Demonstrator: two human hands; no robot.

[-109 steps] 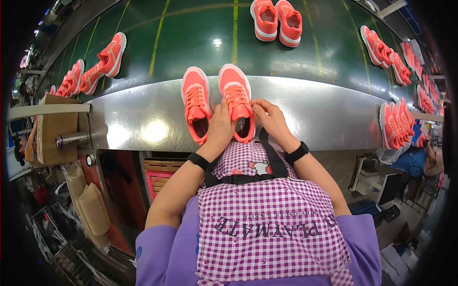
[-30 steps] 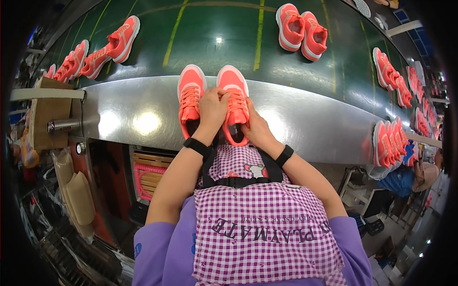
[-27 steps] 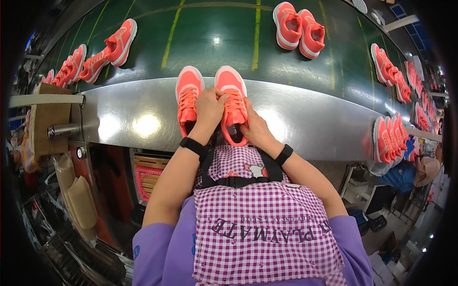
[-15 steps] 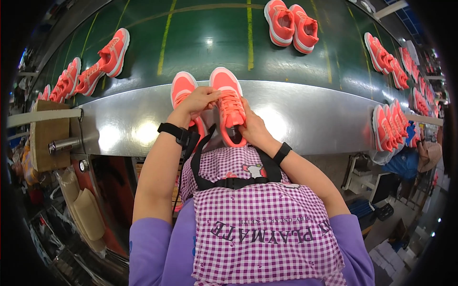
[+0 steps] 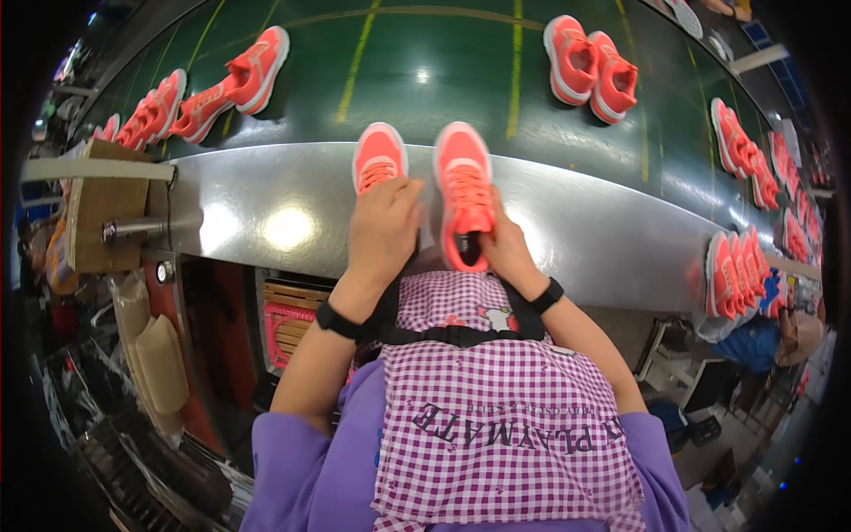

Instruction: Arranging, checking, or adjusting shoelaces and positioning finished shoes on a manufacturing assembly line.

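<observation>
Two coral running shoes with white soles stand before me, toes pointing away. My right hand holds the right sneaker along its right side near the heel, fingers wrapped against the upper. Its collar opening and dark insole show. My left hand is over the left sneaker, covering the heel and opening; only the toe and front laces are visible. The left fingers are drawn together and slightly blurred, and what they grip is hidden. Both shoes overlap the near metal ledge.
Beyond the ledge runs a green conveyor belt with yellow lines. Coral shoe pairs stand on it at far left, centre right and right. More shoes stand at the ledge's right end. A cardboard box is at left.
My left hand has left the right shoe's laces and moved over the left shoe. The right hand keeps its hold. The whole view has shifted, so the scene sits further right.
</observation>
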